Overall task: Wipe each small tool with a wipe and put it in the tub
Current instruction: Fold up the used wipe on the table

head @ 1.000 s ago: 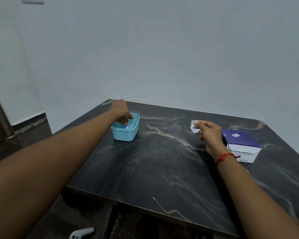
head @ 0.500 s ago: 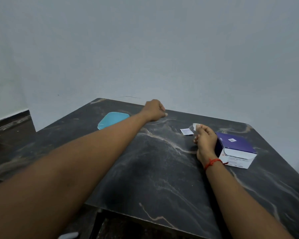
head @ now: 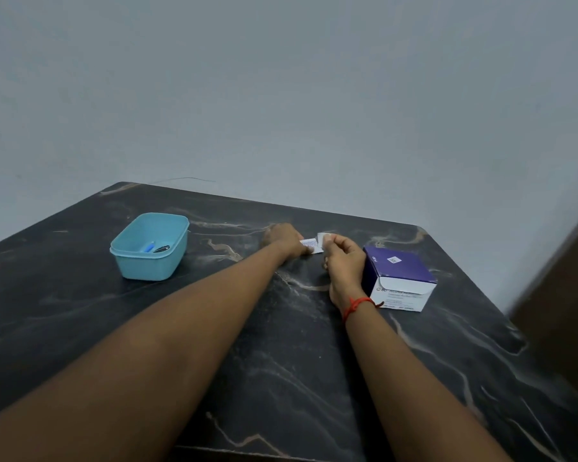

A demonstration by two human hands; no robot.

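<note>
the light blue tub stands on the dark marbled table, well to the left of both hands. inside it lie two small tools: a blue one and a dark, shiny one, just beside each other on the bottom. so at least two tools look to be done and put away, though whether they were wiped cannot be read from here.

both hands meet near the middle of the table's far side, over a small white wipe packet. the left hand has its fingers curled and pinches the packet's left end. the right hand, with a red thread on its wrist, pinches a white flap at the packet's right end between thumb and fingertips. whether that flap is the torn edge of the packet or the wipe itself is too small to tell. it reads as the start of another round: getting a wipe open or out.

a purple and white box sits just right of the right hand, likely the supply of wipes.

no loose tool shows on the table, and neither hand holds one. so what is left is hard to judge: either a further tool lies out of view, or this wipe is for a last bit of tidying.
</note>
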